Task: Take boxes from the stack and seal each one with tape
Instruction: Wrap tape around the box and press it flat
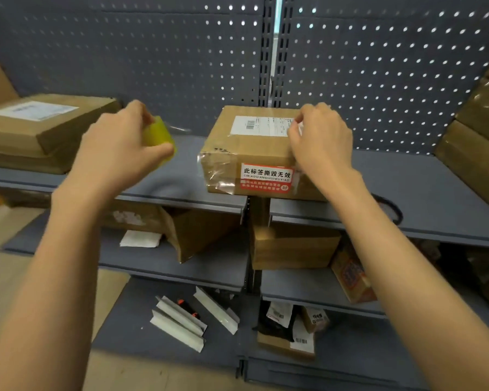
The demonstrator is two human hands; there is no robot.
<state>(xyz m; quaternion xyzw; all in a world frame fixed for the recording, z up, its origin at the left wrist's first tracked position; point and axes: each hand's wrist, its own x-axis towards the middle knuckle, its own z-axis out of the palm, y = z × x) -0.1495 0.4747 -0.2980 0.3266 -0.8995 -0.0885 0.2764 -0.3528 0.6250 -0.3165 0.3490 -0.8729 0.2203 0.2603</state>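
A yellowish roll of tape [158,135] is gripped in the left hand [122,148], with the fingers curled round it and the roll held in the air above the grey shelf [424,193], well to the left of the box being worked on. The right hand [321,139] is laid on the right end of the cardboard box [237,148], its fingertips bent at the edge of the white shipping label [261,126]; something pale seems to be pinched there, but whether it is a tape end or the label corner cannot be told. The box is seen resting on the shelf just in front of the perforated back panel [378,66], with clear tape [212,173] already wrinkled over its near left corner and a red and white sticker [266,177] fixed on its front face. The step in hand is judged to be the taping of this box, probably with a strip being pressed down or started at the right end. No strip is visibly stretched between roll and box, so the next move is thought to call for the roll to be brought across to the box and a fresh length drawn over a seam. More boxes are stacked at the far left [40,128] and far right [480,122], and others lie on the lower shelves [291,246].
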